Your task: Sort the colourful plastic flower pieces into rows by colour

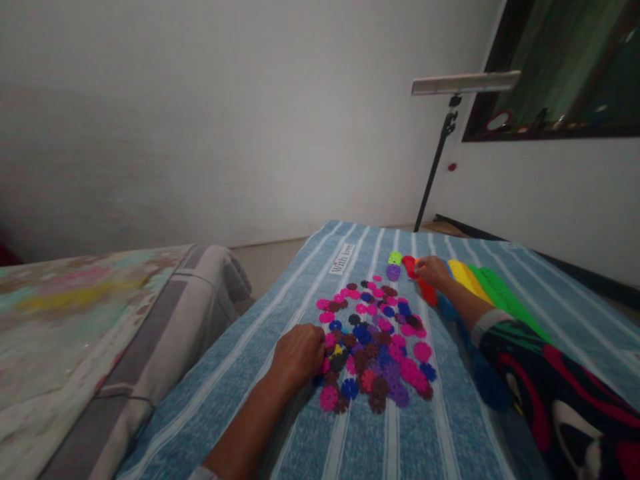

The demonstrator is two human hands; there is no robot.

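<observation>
Small notched plastic discs in pink, brown, purple, blue and black lie in a loose pile on the striped blue cloth. At the left edge of this pile rests my left hand, its fingers curled closed; what they hold, if anything, is hidden. My right hand reaches to the far side, fingertips pinched together over the far end of a red-orange row of discs. Whatever is in that pinch is too small to make out. Red discs sit just left of those fingertips, near lime-green discs and purple discs.
Right of my right hand run long rows of yellow discs and green discs. A blue row lies partly under my right forearm. Another cloth-covered surface stands at left. Behind is a light bar on a stand.
</observation>
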